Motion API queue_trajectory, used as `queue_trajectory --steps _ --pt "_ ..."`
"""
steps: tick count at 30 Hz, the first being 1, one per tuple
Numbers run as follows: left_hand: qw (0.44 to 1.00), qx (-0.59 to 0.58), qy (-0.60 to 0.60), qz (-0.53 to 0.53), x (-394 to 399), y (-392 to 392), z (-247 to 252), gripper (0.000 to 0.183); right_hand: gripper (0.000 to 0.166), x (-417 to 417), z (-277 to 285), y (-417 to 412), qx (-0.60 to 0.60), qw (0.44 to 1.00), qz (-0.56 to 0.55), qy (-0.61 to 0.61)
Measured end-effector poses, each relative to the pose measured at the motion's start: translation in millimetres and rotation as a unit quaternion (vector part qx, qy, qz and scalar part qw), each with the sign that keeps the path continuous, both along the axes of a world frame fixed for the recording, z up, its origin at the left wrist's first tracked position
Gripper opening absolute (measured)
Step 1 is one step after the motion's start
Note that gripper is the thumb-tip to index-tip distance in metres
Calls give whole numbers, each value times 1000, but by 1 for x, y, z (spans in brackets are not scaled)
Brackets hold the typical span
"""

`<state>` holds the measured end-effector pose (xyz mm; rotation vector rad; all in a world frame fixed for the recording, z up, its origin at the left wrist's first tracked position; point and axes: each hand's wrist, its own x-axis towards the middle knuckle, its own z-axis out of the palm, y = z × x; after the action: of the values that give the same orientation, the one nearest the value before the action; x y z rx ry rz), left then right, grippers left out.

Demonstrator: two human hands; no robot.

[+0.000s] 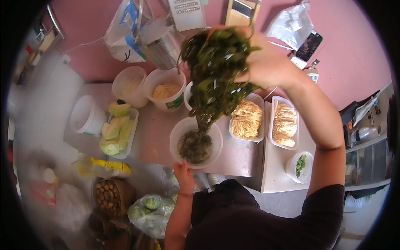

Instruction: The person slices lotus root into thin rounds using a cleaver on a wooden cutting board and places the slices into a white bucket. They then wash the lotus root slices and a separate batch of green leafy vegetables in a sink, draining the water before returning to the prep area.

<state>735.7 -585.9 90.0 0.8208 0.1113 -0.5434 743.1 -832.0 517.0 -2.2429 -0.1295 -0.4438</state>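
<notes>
My right hand (265, 67) is raised over the table and grips a large, wet bunch of dark green seaweed strips (215, 72). The bunch hangs down, and its lower end reaches into a white plastic tub (217, 142). Inside that tub lies more of the seaweed (193, 150), dark and shredded-looking. My left hand (183, 176) holds the tub's near rim. Right of the hanging bunch stands a clear tray of yellowish noodle-like strips (247, 120). Behind the bunch, another white tub (187, 95) is mostly hidden.
Around me are a tray of cut cabbage (115, 134), tubs of pale shreds (165, 90), a tray of folded strips (284, 125) and a tub of green florets (300, 165). Graters (187, 15) stand by the pink wall. Bagged cabbages (151, 212) and a sack (107, 197) sit below left.
</notes>
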Motion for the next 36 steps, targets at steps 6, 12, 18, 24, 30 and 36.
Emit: queue_trajectory --steps 6,12,18,24,30,36 --pt "999 43 18 4 4 8 -2 22 44 -4 23 -77 -183 975 -119 -27" --pt "1000 22 16 2 0 0 -4 20 47 1 62 -92 -249 959 -137 -1" --pt "1000 -6 11 -6 -2 -11 -3 18 49 11 90 -95 -251 961 -109 31" --pt "998 43 19 51 5 32 -5 22 51 87 41 -92 -120 989 17 84" --pt "1000 11 -4 -22 3 1 -8 17 44 110 -149 -139 -11 980 78 185" --pt "1000 21 -6 -18 3 3 -3 19 59 122 -362 -142 -214 931 -115 273"
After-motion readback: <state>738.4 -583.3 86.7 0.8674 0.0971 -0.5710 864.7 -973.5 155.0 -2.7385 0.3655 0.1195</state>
